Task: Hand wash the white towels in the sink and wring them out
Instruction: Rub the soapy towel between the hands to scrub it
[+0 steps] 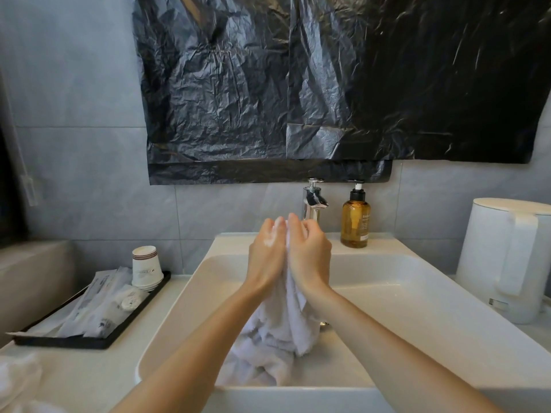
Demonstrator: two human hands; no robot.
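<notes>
Hands meet at the centre of the frame, above the sink point(417, 308). Your left hand point(267, 254) and right hand point(310, 254) each have fingers curled tight round the top of the towel point(283, 323), side by side, with the cloth bunched between them. White suds cling to the back of your left hand.

From your grip the towel hangs straight down, and its lower folds lie heaped in the basin at the lower centre.

Behind your hands, the faucet point(313, 201) stands at the sink's back edge, with a pump bottle point(355, 219) of amber liquid just right of it. At the right edge sits a white kettle point(504, 257).

At the left, a black tray point(59, 342) holds wrapped sachets point(98, 305) and stacked cups point(146, 266). Black plastic point(298, 84) covers the wall across the top. In the lower left corner you have more white cloth point(18, 380), too blurred to tell further.
</notes>
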